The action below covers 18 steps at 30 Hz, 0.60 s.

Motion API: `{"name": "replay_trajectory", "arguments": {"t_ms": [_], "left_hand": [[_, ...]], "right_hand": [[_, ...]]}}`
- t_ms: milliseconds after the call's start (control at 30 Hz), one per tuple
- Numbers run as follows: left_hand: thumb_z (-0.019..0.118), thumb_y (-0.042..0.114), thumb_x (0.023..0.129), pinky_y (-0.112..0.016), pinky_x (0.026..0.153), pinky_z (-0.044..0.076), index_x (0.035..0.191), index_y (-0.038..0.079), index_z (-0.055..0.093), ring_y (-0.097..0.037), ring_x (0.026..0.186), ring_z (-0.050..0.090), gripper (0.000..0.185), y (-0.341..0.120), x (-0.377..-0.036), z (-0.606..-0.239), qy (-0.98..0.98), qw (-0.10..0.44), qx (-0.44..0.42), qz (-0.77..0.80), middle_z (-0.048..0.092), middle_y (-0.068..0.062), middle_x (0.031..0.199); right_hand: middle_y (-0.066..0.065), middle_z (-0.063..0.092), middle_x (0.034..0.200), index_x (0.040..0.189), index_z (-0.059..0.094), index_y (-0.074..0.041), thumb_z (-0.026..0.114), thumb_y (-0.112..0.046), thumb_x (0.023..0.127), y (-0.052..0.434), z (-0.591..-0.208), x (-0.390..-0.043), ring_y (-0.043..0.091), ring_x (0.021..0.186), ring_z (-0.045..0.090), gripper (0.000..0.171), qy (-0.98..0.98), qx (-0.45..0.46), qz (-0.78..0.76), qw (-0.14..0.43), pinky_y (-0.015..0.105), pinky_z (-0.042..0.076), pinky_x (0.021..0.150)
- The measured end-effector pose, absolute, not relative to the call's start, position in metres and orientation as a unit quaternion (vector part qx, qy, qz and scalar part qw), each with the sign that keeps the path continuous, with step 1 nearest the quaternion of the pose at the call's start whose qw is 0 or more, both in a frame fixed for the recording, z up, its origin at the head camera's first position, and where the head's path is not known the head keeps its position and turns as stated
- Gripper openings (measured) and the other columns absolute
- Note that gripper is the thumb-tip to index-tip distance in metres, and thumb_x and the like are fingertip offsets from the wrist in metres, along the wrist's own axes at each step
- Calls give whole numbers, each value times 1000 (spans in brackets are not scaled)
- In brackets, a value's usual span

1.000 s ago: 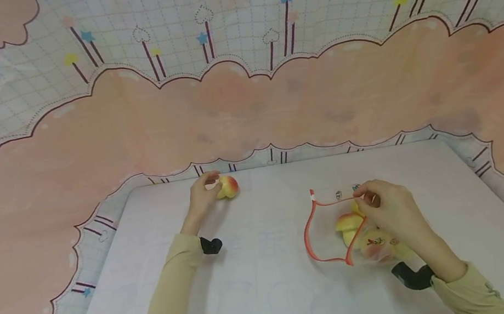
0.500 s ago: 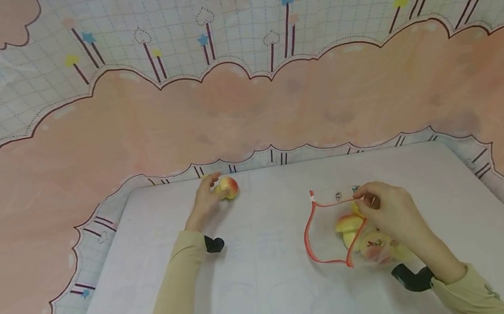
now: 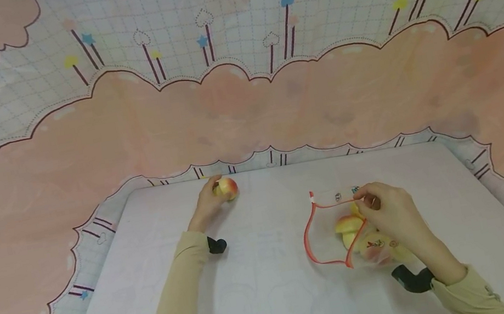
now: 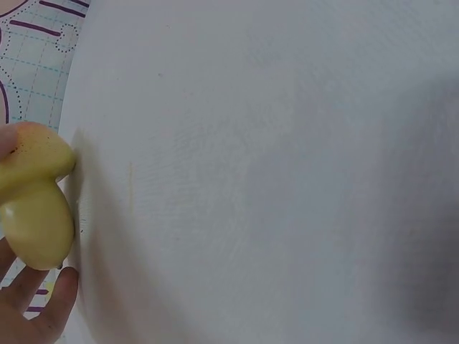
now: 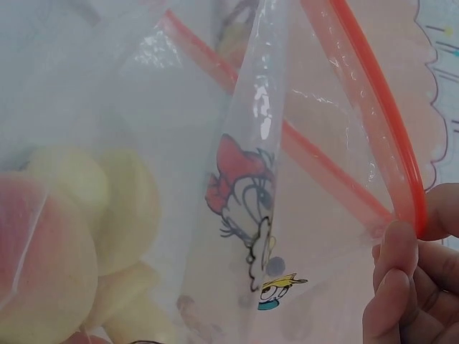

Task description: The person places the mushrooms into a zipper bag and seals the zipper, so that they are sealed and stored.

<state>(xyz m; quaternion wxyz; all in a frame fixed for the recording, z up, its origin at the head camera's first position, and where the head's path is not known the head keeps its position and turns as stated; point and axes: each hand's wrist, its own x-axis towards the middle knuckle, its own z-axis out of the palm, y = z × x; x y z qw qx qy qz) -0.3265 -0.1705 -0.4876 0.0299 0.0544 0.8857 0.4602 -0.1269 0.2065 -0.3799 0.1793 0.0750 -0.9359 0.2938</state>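
Observation:
A yellow toy mushroom (image 3: 227,187) with a reddish cap is at the far left part of the white table. My left hand (image 3: 207,202) holds it; in the left wrist view the thumb lies on the cap (image 4: 39,154) and the fingers (image 4: 57,308) are by the stem. On the right, my right hand (image 3: 393,211) pinches the rim of a clear zip bag (image 3: 327,233) with a red zip edge, its mouth spread wide and facing left. Several similar toy mushrooms (image 5: 46,251) lie inside, seen through the plastic with cartoon prints.
The white table (image 3: 275,297) spans the space between both hands. Behind and around it hangs a pink and white patterned cloth (image 3: 244,108). A black wrist mount (image 3: 412,279) sticks out from the right wrist close to the bag.
My left hand has shifted slightly right and its fingers have closed around the toy mushroom, which stays about where it was. The right hand and the bag have hardly moved.

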Motion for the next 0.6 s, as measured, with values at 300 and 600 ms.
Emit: {"name": "replay_trajectory", "arguments": {"t_ms": [300,600], "left_hand": [[68,15,87,-49,113,31,146,6,35,-37,130,42,68,-172,-323,-487,884,30,47,465,43,-26,142],[67,14,85,-47,105,38,144,5,39,-35,119,48,65,-174,-310,-488,881,22,41,471,49,-26,136]], "right_hand": [[-2,59,70,87,70,-9,67,-5,81,206,-381,-128,6,61,46,8,-934,82,293,184,20,39,54],[-1,59,70,88,70,-9,69,-5,81,204,-381,-127,7,62,47,9,-935,78,297,175,19,39,54]]}}
